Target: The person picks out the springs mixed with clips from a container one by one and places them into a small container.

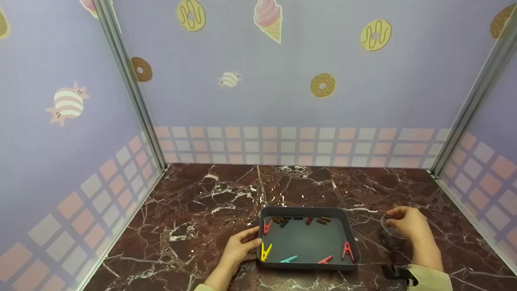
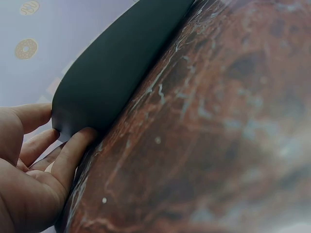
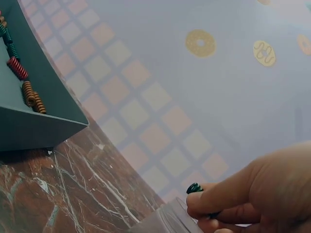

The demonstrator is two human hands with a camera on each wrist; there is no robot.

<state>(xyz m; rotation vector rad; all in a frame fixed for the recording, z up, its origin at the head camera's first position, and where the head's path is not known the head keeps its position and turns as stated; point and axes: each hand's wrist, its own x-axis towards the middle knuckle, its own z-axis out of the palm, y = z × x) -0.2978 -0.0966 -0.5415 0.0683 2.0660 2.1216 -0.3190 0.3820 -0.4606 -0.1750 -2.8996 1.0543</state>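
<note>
A dark grey tray (image 1: 309, 242) lies on the tabletop. My left hand (image 1: 238, 248) rests against its left side, fingers and thumb touching the outer wall (image 2: 112, 63). Over on the right, my right hand (image 1: 410, 224) pinches a small dark green spring (image 3: 194, 188) between thumb and fingers, at the mouth of a clear plastic container (image 3: 167, 218). Dark contents show in that container, too dim to make out. Several coloured springs, among them a red spring (image 3: 18, 68), lie along the tray's back wall.
Inside the tray, clothespins lie along the sides and front: a yellow clothespin (image 1: 265, 252), a blue clothespin (image 1: 289, 259) and several red ones, such as the red clothespin (image 1: 347, 251) at right. Patterned panels (image 1: 282, 105) enclose the marble-look table (image 1: 218, 194) at the back and sides.
</note>
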